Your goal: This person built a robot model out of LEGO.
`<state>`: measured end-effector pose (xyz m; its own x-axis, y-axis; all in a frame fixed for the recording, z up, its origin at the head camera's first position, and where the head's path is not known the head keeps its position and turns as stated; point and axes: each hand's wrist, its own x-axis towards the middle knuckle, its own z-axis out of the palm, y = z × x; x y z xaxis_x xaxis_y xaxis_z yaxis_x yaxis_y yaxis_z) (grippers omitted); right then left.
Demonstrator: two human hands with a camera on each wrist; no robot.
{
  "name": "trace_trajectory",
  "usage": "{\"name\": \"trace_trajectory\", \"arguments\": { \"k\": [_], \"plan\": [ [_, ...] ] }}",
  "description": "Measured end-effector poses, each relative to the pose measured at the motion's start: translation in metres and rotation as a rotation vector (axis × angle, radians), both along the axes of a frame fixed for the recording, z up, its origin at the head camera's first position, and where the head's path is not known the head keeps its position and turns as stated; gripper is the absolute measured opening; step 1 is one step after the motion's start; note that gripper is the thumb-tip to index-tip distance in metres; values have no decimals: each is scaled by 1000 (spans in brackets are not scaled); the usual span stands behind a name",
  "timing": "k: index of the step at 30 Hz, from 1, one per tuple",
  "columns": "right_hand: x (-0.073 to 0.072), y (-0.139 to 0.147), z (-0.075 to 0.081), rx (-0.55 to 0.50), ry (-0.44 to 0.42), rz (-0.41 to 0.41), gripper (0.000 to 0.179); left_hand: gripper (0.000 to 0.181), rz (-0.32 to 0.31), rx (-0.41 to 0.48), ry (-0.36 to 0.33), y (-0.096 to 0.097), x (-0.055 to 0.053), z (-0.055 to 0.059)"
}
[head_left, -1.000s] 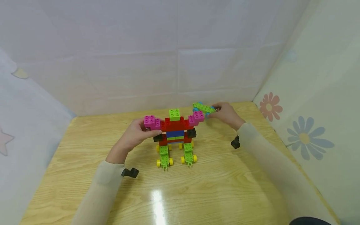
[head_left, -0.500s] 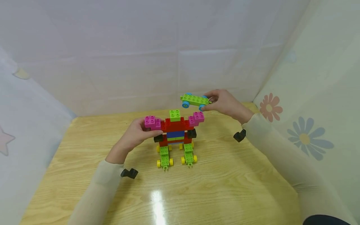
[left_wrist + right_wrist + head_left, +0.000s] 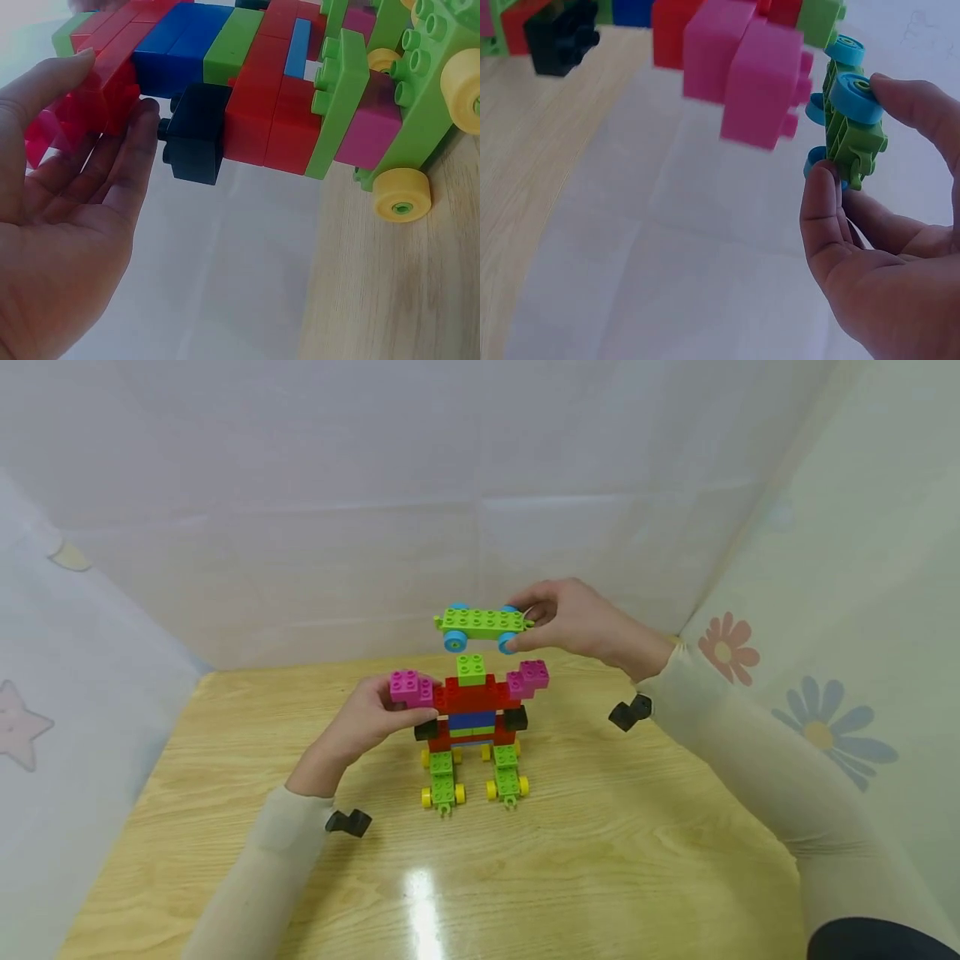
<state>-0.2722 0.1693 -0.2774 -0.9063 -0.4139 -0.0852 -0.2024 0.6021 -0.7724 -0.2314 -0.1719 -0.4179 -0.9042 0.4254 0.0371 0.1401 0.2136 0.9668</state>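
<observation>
A toy-brick robot figure stands upright on the table, with a green brick on top, pink arms, a red and blue body and two green wheeled feet. My left hand grips its pink and red arm on the left side; the left wrist view shows thumb and fingers on either side of those bricks. Above the figure's head, my right hand pinches a green toy car base with blue wheels by its right end. In the right wrist view, thumb and fingers hold the wheels. The car base appears apart from the figure.
The wooden table extends toward me in front of the figure. A pale sheet hangs close behind, and a flower-printed sheet stands along the right side. A dark rounded object shows at the bottom right.
My right hand has lifted the green car base from behind the figure's right side and carried it left, above the head. My left hand has kept its grip on the figure.
</observation>
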Motion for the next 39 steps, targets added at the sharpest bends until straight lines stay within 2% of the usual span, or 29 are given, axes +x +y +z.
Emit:
{"name": "trace_trajectory", "arguments": {
  "k": [8, 13, 17, 21, 26, 29, 32, 39],
  "plan": [
    [19, -11, 1, -47, -55, 71, 61, 45, -6, 4, 9, 0, 1, 1],
    [23, -12, -2, -32, -60, 84, 63, 51, -6, 10, 1, -1, 1, 4],
    [24, -12, -3, -22, -48, 89, 63, 62, -6, 47, -10, -1, 3, 11],
    [26, -13, -3, -27, -42, 91, 61, 67, 8, 97, 48, 0, 6, 24],
    [28, -14, -2, -20, -37, 100, 62, 66, 9, 126, 202, 5, 9, 41],
    [28, -14, -2, -16, -33, 107, 62, 64, 16, 117, 221, 9, 12, 50],
    [29, -15, -2, -21, -37, 116, 63, 60, 36, 104, 203, 13, 14, 55],
    [28, -15, -3, -20, -47, 130, 66, 55, 77, 69, 226, 13, 13, 55]
  ]
}}
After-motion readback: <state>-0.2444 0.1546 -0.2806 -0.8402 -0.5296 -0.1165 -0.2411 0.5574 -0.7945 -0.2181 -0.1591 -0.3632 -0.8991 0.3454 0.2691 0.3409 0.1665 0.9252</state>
